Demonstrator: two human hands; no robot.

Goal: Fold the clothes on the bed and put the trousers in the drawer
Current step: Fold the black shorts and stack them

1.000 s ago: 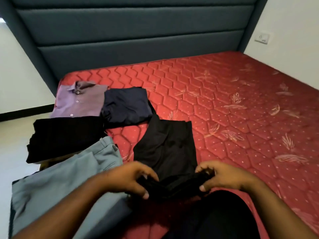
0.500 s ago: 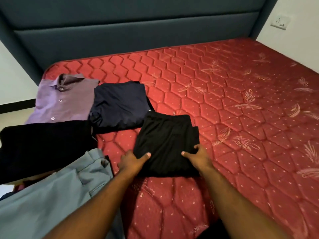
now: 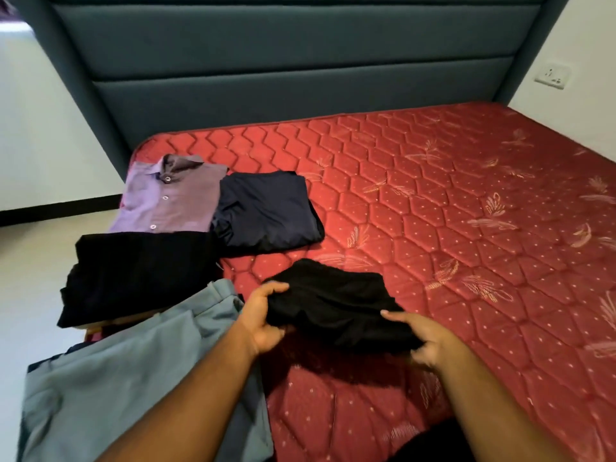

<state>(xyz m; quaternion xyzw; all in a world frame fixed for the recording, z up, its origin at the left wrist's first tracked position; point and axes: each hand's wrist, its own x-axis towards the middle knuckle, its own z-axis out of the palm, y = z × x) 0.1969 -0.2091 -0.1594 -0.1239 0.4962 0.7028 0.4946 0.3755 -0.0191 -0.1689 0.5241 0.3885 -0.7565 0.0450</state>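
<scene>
A folded black garment hangs just above the red mattress, casting a shadow below it. My left hand grips its left edge, thumb on top. My right hand grips its near right corner. Along the mattress's left side lie a folded purple button shirt, a folded navy garment, a folded black garment and grey-blue trousers partly under my left forearm. No drawer is in view.
A dark teal padded headboard stands behind the mattress. White walls flank it, with a socket on the right wall. Pale floor shows left of the bed. The mattress's right half is bare.
Both hands folded the black garment's near end over and pressed it flat. Now they grip its sides and have lifted it off the mattress. The view has pulled back.
</scene>
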